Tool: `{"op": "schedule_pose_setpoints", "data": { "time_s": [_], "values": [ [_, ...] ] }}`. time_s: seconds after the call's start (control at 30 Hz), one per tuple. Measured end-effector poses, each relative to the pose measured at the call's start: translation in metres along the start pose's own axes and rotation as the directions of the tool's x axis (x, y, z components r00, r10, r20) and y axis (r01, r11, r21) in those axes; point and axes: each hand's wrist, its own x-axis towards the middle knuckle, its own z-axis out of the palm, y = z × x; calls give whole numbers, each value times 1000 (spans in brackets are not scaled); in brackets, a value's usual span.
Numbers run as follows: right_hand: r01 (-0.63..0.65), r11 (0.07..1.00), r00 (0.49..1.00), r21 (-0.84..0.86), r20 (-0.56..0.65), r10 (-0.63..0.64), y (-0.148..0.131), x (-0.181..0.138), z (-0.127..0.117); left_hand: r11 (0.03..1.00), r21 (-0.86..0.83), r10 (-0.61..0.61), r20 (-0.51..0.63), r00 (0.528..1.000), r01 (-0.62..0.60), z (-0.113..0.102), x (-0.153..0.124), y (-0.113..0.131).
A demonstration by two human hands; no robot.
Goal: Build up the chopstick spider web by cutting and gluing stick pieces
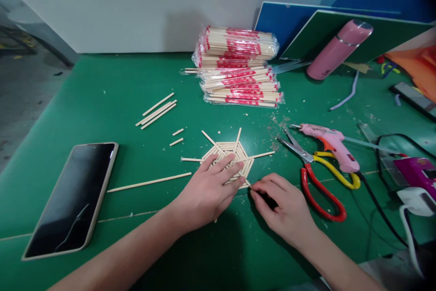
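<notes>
stick web lies near scissors, well apart from left table edge.

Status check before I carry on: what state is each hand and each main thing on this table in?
Left hand: spread over the stick web
Right hand: fingers pinched at a spoke's end
Stick web: partly covered
Scissors: open
Glue gun: lying down; heat unknown
Phone: face up, screen dark
Flask: cap on
Stick packs: wrapped, piled
</notes>
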Motion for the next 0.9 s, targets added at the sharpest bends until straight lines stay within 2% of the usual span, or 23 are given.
{"op": "schedule_pose_setpoints", "data": {
  "time_s": [0.43,0.9],
  "values": [
    [-34,998,999,47,-18,35,-1,2,0,996,-81,-43,-6,999,42,-1,2,-1],
    [154,983,986,-98,82,-146,-7,7,8,982,-174,-72,-11,997,69,-1,3,-4]
  ]
}}
